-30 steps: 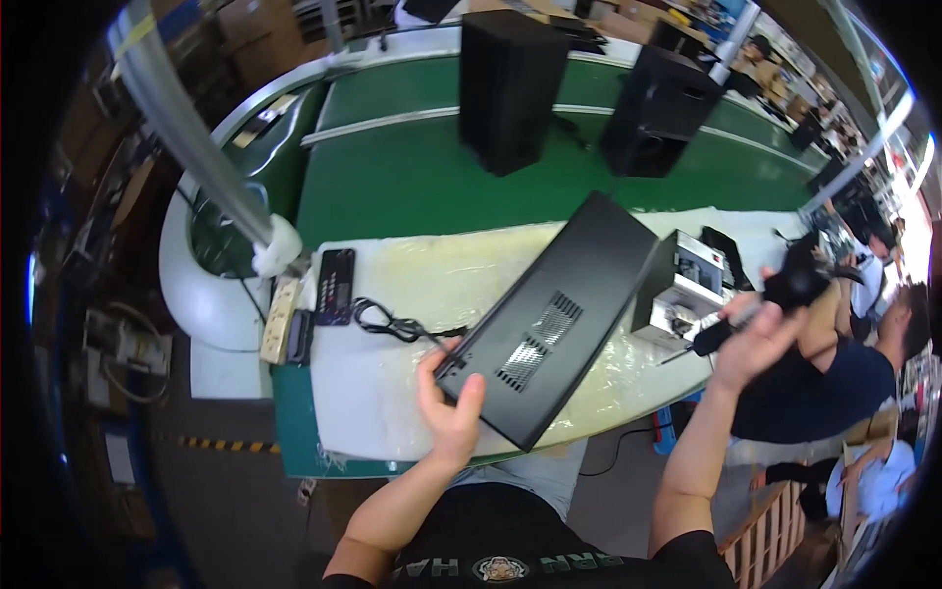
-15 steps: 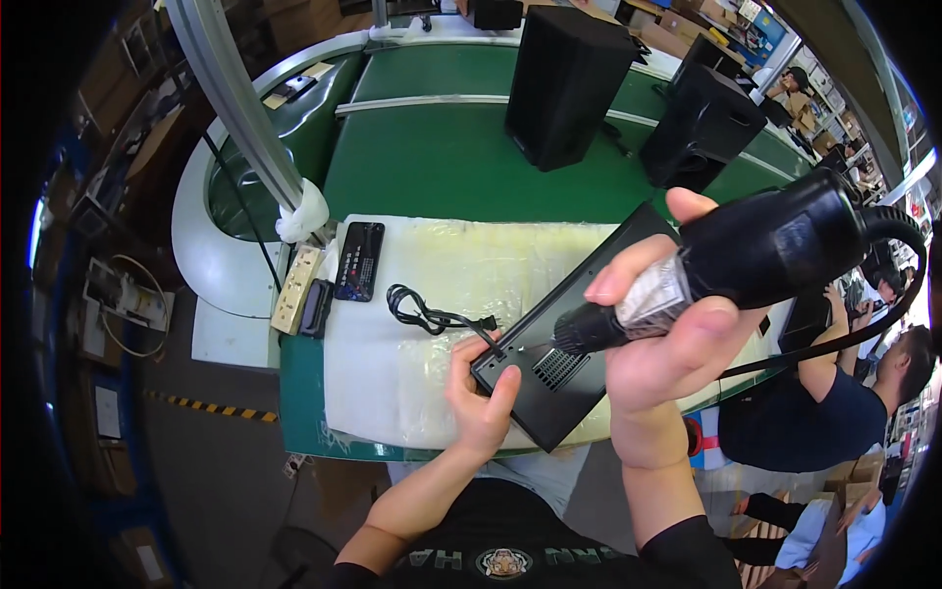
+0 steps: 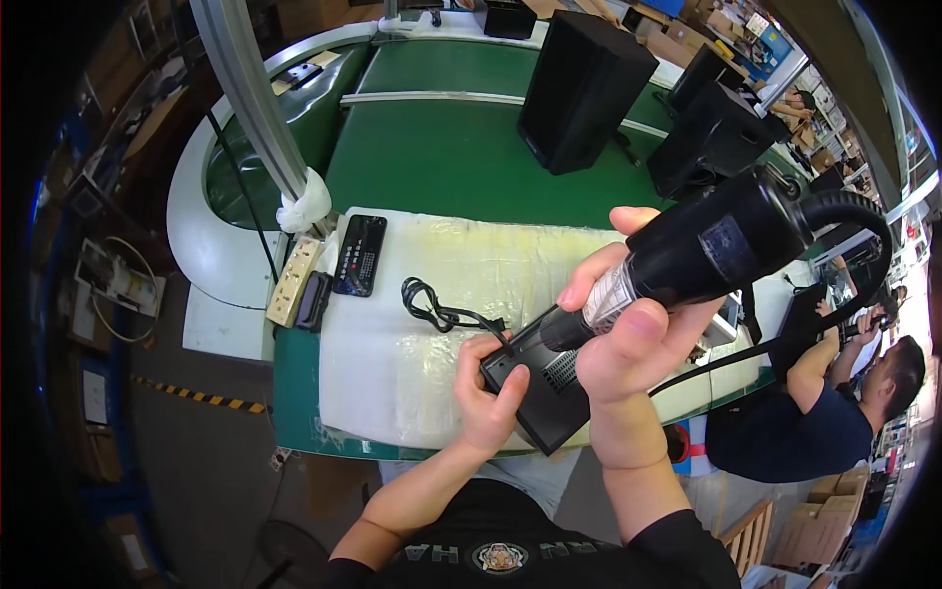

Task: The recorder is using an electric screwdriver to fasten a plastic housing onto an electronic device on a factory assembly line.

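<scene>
My right hand (image 3: 643, 344) is wrapped around a black corded electric screwdriver (image 3: 721, 240), its nose slanting down-left over a flat black housing (image 3: 557, 410) with a vent grille. The bit's tip is hidden, so I cannot tell whether it touches the housing. At the housing's left end, my left hand (image 3: 489, 398) grips the edge, thumb on top and fingers along the side. A black power cord (image 3: 429, 306) with a plug lies looped beside those fingers. Both hands are over the pale, plastic-covered mat (image 3: 378, 378) near the bench's front edge.
A black button panel (image 3: 360, 255), a power strip (image 3: 293, 283) and a dark small box (image 3: 314, 300) sit at the mat's left. Behind is a green conveyor (image 3: 432, 147) carrying black speakers (image 3: 584, 93). A metal post (image 3: 250, 98) rises at left. A co-worker (image 3: 805, 422) sits at right.
My right hand has brought the screwdriver leftward, and its nose now covers more of the housing's upper part. My left hand keeps its grip. The whole view has shifted slightly.
</scene>
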### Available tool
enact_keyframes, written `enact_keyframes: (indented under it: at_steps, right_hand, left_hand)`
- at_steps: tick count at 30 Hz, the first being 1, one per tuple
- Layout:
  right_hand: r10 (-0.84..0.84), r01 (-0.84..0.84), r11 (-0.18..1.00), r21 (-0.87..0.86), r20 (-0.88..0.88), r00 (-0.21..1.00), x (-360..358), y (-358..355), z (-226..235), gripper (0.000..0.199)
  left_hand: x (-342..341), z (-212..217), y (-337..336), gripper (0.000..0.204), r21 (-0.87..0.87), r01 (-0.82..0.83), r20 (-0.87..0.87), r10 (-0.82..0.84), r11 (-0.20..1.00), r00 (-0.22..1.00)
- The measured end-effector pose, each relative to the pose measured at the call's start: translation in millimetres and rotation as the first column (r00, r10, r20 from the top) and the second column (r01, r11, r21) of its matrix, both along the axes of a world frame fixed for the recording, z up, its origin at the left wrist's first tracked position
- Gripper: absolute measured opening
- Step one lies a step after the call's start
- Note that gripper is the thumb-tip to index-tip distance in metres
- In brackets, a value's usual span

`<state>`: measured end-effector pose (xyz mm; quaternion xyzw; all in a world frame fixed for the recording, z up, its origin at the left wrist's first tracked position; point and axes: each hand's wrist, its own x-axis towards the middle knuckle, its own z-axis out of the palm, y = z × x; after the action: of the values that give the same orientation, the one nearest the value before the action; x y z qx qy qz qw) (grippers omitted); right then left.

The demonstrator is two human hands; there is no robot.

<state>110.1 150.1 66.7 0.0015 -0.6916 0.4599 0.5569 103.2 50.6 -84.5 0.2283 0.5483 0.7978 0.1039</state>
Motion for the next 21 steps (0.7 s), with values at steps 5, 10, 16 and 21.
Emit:
enact_keyframes:
  at_steps: [5,10,16,21]
  right_hand:
    - [0.026,-0.025,0.999,0.021,-0.030,0.999,-2,3,-8,0.069]
    - [0.047,-0.046,0.998,0.031,-0.030,0.998,-7,-8,-9,0.066]
    - [0.081,-0.081,0.997,0.004,-0.105,0.991,-10,-14,-11,0.063]
    - [-0.208,0.242,0.964,0.111,-0.250,0.946,30,20,15,0.061]
  left_hand:
    - [-2,-2,0,0.033,0.010,0.002,-0.001,-0.002,1.000,1.000]
    - [-1,-3,0,0.034,0.040,0.000,0.018,0.000,0.999,1.000]
    - [2,-5,-2,0.033,0.016,0.033,0.073,-0.034,0.999,0.997]
    - [1,-7,1,0.033,0.004,0.023,0.012,-0.023,1.000,1.000]
